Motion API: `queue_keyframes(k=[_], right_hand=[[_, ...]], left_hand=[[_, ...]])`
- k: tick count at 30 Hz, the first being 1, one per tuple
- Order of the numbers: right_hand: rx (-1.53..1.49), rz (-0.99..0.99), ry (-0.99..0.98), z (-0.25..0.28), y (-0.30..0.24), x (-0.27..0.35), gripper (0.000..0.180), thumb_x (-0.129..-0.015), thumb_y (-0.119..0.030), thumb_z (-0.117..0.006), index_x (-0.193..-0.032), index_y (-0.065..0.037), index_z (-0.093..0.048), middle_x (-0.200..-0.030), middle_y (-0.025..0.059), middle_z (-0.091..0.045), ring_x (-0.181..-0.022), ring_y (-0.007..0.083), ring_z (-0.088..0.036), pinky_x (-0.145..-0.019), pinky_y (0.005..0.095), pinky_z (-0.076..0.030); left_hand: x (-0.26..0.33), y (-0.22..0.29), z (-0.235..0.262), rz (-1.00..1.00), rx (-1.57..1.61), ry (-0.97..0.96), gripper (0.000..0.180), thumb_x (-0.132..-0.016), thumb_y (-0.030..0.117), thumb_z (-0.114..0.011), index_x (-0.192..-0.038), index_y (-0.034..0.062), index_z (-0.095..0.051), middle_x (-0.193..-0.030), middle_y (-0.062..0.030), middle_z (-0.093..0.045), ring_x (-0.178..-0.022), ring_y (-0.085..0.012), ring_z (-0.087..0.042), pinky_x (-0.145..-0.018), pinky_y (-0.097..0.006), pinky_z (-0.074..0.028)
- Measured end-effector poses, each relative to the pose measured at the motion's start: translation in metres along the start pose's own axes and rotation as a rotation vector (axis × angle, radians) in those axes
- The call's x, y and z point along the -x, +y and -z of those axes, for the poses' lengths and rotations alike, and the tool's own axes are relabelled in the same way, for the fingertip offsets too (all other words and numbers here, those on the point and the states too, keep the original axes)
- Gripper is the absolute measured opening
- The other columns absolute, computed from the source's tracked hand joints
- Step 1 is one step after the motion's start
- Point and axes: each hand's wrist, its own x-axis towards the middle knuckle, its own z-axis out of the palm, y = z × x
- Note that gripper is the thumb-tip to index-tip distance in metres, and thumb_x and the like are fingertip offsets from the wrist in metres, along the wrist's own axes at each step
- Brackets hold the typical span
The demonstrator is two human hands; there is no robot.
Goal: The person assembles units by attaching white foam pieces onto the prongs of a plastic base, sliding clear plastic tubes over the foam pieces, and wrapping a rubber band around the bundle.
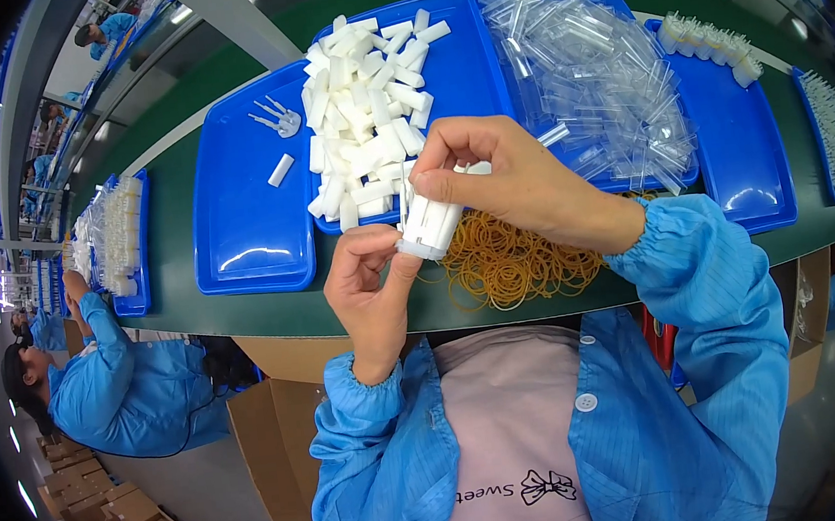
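Between both hands is a white plastic assembly [429, 227] of white blocks standing around a clear round base. My left hand [373, 277] pinches it at the base, thumb and fingers closed around the lower end. My right hand [495, 175] closes its thumb and fingers on the upper end; what is right between those fingertips is partly hidden. Just beyond the hands lies a heap of loose white blocks [362, 105] in a blue tray [467, 40]. Under my right wrist spreads a pile of tan rubber bands [513, 261] on the green tabletop [342, 313].
Left, a blue tray [250, 246] holds a pronged white part [278, 120] and one white block [280, 169]. Right, clear plastic pieces [601, 82] fill another tray. Farther right, a tray [756, 173] bears a row of assemblies [708, 40]. A co-worker [127, 379] sits at left.
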Motion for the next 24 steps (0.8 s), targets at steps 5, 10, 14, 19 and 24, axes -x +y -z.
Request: queue_keyframes(k=[5,10,14,19,24], right_hand=[[0.186,0.013,0.058,0.022,0.009,-0.021,0.016,-0.086,-0.021,-0.066,-0.092,-0.006,-0.065,-0.092,0.0017,-0.062,-0.084,0.0127,-0.056,-0.077,0.0293,-0.045],[0.833,0.214,-0.079,0.029,0.041,-0.011,0.015,-0.074,-0.019,-0.072,-0.085,-0.010,-0.066,-0.091,0.0067,-0.058,-0.090,0.0284,-0.053,-0.079,0.0396,-0.041],[1.163,0.146,-0.115,0.024,0.051,-0.013,0.018,-0.071,-0.022,-0.076,-0.080,-0.012,-0.064,-0.091,0.0043,-0.053,-0.092,0.0237,-0.050,-0.078,0.0380,-0.037],[1.058,0.260,0.053,0.043,0.053,-0.028,0.011,-0.078,-0.015,-0.069,-0.085,-0.010,-0.063,-0.087,0.0063,-0.058,-0.088,0.0258,-0.055,-0.074,0.0375,-0.042],[0.218,-0.064,-0.025,0.051,0.032,-0.034,0.020,-0.090,-0.019,-0.058,-0.099,-0.003,-0.066,-0.084,0.0042,-0.065,-0.077,0.0125,-0.057,-0.067,0.0248,-0.043]], left_hand=[[-0.007,-0.005,0.010,0.038,0.047,0.043,0.020,-0.084,0.002,-0.069,-0.099,0.0013,-0.057,-0.099,-0.0052,-0.060,-0.087,-0.0105,-0.060,-0.079,-0.023,-0.047],[-0.011,-0.008,0.021,0.049,0.065,0.127,0.022,-0.084,0.004,-0.070,-0.101,0.0022,-0.056,-0.094,-0.0056,-0.064,-0.084,-0.0106,-0.061,-0.077,-0.024,-0.048],[-0.010,-0.008,0.021,0.075,0.077,0.146,0.023,-0.084,0.005,-0.071,-0.102,0.0015,-0.056,-0.095,-0.0068,-0.064,-0.086,-0.0110,-0.061,-0.078,-0.024,-0.049],[-0.007,-0.008,0.022,0.091,0.046,0.101,0.024,-0.084,0.005,-0.071,-0.106,-0.0004,-0.062,-0.097,-0.0071,-0.064,-0.088,-0.0110,-0.060,-0.079,-0.024,-0.048],[-0.003,-0.001,0.016,0.002,-0.060,0.041,0.018,-0.084,0.003,-0.070,-0.101,-0.0021,-0.066,-0.100,-0.0075,-0.063,-0.089,-0.0126,-0.059,-0.080,-0.024,-0.047]])
